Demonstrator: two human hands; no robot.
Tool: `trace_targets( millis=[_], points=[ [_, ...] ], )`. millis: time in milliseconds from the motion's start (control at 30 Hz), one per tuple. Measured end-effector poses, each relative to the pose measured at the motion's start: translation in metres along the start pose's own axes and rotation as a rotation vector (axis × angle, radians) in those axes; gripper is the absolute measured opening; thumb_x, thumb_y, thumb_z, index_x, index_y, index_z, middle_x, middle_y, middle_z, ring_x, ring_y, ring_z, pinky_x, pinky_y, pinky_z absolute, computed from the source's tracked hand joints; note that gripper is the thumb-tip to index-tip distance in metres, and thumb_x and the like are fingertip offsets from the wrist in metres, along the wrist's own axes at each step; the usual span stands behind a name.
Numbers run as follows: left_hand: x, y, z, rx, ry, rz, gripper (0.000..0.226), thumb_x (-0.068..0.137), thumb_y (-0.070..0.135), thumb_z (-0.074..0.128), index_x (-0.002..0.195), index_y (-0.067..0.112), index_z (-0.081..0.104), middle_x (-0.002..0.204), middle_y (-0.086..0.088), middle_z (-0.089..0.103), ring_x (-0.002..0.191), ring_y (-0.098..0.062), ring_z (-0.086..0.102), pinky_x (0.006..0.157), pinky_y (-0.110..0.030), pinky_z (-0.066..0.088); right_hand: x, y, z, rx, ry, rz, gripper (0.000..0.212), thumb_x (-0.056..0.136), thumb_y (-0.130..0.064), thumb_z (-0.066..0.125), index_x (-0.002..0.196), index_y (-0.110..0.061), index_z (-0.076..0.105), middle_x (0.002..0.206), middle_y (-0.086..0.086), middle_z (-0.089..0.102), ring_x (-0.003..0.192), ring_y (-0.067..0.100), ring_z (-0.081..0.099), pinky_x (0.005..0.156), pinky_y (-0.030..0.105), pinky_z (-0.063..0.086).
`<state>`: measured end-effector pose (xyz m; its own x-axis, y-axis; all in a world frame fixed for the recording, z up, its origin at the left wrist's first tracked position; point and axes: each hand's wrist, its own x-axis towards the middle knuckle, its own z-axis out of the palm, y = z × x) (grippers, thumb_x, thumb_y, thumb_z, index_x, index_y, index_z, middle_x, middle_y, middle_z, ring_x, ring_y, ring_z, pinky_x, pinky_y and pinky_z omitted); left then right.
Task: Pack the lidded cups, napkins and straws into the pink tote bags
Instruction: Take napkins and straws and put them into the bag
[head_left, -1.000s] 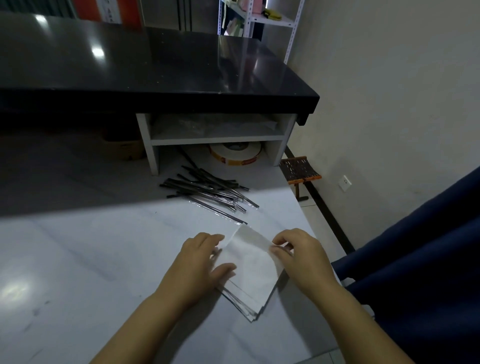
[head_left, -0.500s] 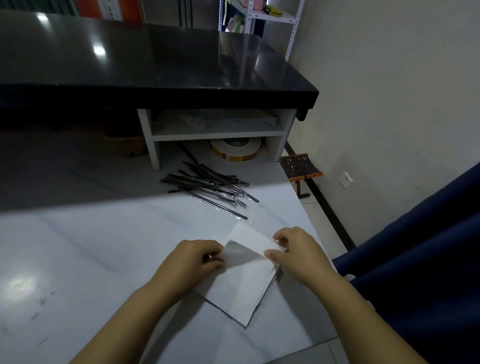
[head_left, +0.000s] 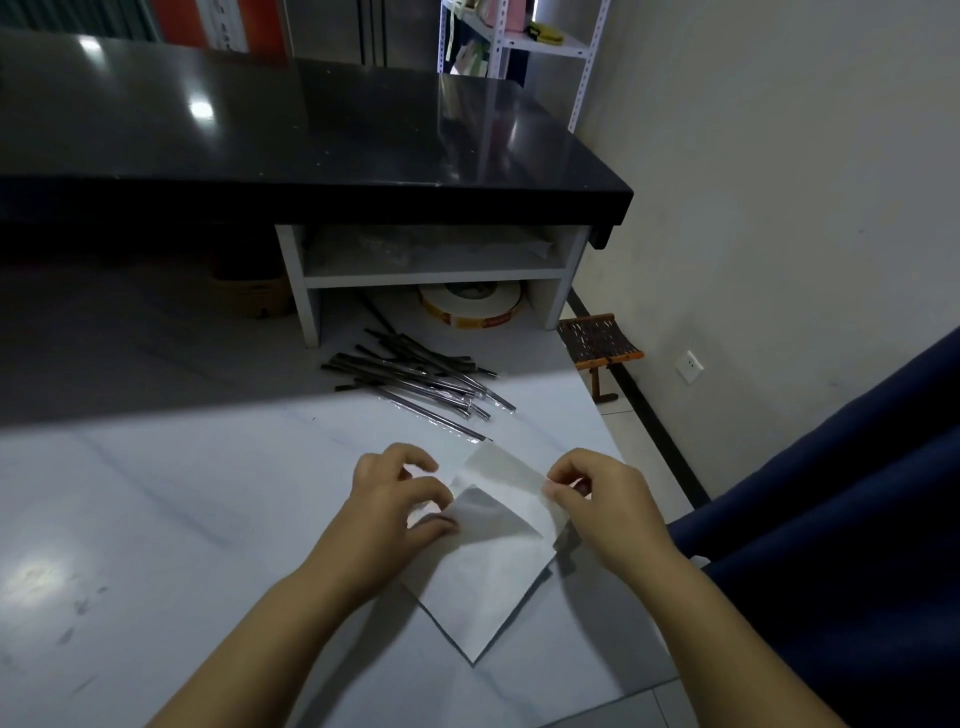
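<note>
Napkins (head_left: 488, 587) lie as a thin stack in the lower middle of the frame, on the white counter (head_left: 182, 519). At its left corner the left hand (head_left: 395, 499) has curled fingers, and thumb and forefinger seem to pinch the top sheet (head_left: 498, 470). This sheet is folded up from the stack. Behind it, in the middle of the frame, lie the straws (head_left: 426, 384). At the right corner the right hand (head_left: 597, 504) pinches the same sheet between thumb and forefinger. The paper is probably very light, soft and easy to tear, so take it gently by the corners.
</note>
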<state>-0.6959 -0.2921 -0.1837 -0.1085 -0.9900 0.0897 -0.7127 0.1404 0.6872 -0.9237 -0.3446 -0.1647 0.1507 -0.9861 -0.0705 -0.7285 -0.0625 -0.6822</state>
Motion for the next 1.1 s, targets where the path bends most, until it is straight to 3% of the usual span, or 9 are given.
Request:
trace_targets(
  millis=[100, 200, 300, 400, 467, 600, 767, 900, 1100],
  points=[
    [0.004, 0.002, -0.004, -0.022, 0.002, 0.003, 0.007, 0.079, 0.031, 0.068, 0.081, 0.031, 0.062, 0.125, 0.025, 0.039, 0.112, -0.004, 0.030, 0.091, -0.021, 0.029, 0.000, -0.007, -0.003, 0.143, -0.105, -0.024, 0.012, 0.083, -0.019, 0.070, 0.073, -0.026, 0.067, 0.074, -0.011, 0.065, 0.070, 0.005, 0.060, 0.062, 0.015, 0.050],
    [0.009, 0.003, -0.012, -0.090, 0.004, -0.016, 0.013, 0.081, 0.024, 0.068, 0.077, 0.031, 0.057, 0.095, 0.021, 0.062, 0.089, 0.002, 0.053, 0.075, -0.015, 0.037, 0.007, -0.016, -0.002, 0.181, -0.163, -0.031, 0.009, 0.080, -0.021, 0.073, 0.073, -0.025, 0.069, 0.073, -0.008, 0.067, 0.069, 0.006, 0.061, 0.066, 0.020, 0.052],
    [0.008, -0.003, -0.019, -0.073, 0.059, -0.082, 0.018, 0.080, 0.021, 0.068, 0.080, 0.032, 0.053, 0.075, 0.010, 0.062, 0.070, -0.003, 0.055, 0.063, -0.018, 0.041, 0.024, -0.025, 0.004, 0.154, -0.143, -0.035, 0.008, 0.083, -0.027, 0.070, 0.076, -0.022, 0.069, 0.075, -0.007, 0.067, 0.069, 0.008, 0.061, 0.070, 0.030, 0.056],
    [0.006, -0.010, -0.026, -0.090, 0.100, -0.185, 0.031, 0.079, 0.022, 0.068, 0.095, 0.040, 0.050, 0.077, 0.011, 0.062, 0.071, -0.003, 0.056, 0.067, -0.022, 0.046, 0.048, -0.034, 0.016, -0.002, -0.100, -0.083, 0.010, 0.086, -0.029, 0.066, 0.093, -0.021, 0.068, 0.087, -0.008, 0.065, 0.072, 0.011, 0.062, 0.074, 0.036, 0.056],
    [0.005, -0.015, -0.031, -0.087, 0.109, -0.244, 0.042, 0.080, 0.023, 0.068, 0.111, 0.041, 0.047, 0.084, 0.010, 0.063, 0.076, -0.005, 0.058, 0.072, -0.026, 0.050, 0.065, -0.039, 0.026, -0.221, -0.089, -0.195, 0.025, 0.087, -0.031, 0.064, 0.110, -0.020, 0.063, 0.105, -0.003, 0.062, 0.087, 0.015, 0.059, 0.080, 0.035, 0.051],
    [0.002, -0.027, -0.041, -0.054, 0.160, -0.331, 0.056, 0.080, 0.027, 0.069, 0.129, 0.034, 0.043, 0.085, 0.010, 0.062, 0.077, -0.005, 0.056, 0.066, -0.018, 0.043, 0.093, -0.054, 0.051, -0.454, -0.097, -0.395, 0.038, 0.087, -0.032, 0.063, 0.119, -0.013, 0.057, 0.118, 0.005, 0.052, 0.109, 0.026, 0.045, 0.083, 0.035, 0.044],
    [-0.001, -0.036, -0.050, -0.054, 0.203, -0.390, 0.051, 0.078, 0.025, 0.071, 0.125, 0.028, 0.050, 0.083, 0.013, 0.065, 0.078, -0.002, 0.058, 0.070, -0.022, 0.046, 0.110, -0.065, 0.073, -0.698, -0.133, -0.515, 0.032, 0.090, -0.037, 0.054, 0.112, -0.013, 0.061, 0.116, 0.003, 0.048, 0.108, 0.026, 0.039, 0.085, 0.032, 0.037],
    [-0.006, -0.041, -0.052, -0.048, 0.217, -0.423, 0.045, 0.078, 0.027, 0.069, 0.120, 0.032, 0.053, 0.077, 0.016, 0.066, 0.075, 0.000, 0.059, 0.072, -0.025, 0.051, 0.109, -0.066, 0.076, -0.738, -0.143, -0.538, 0.026, 0.090, -0.026, 0.051, 0.106, -0.014, 0.067, 0.111, 0.002, 0.051, 0.102, 0.025, 0.037, 0.081, 0.029, 0.034],
    [-0.010, -0.044, -0.056, -0.043, 0.222, -0.446, 0.042, 0.079, 0.028, 0.068, 0.118, 0.032, 0.054, 0.079, 0.016, 0.066, 0.076, -0.002, 0.059, 0.072, -0.028, 0.052, 0.101, -0.067, 0.074, -0.835, -0.217, -0.480, 0.020, 0.089, -0.014, 0.051, 0.108, -0.011, 0.058, 0.112, 0.008, 0.057, 0.108, 0.029, 0.047, 0.080, 0.033, 0.036]
  ],
)
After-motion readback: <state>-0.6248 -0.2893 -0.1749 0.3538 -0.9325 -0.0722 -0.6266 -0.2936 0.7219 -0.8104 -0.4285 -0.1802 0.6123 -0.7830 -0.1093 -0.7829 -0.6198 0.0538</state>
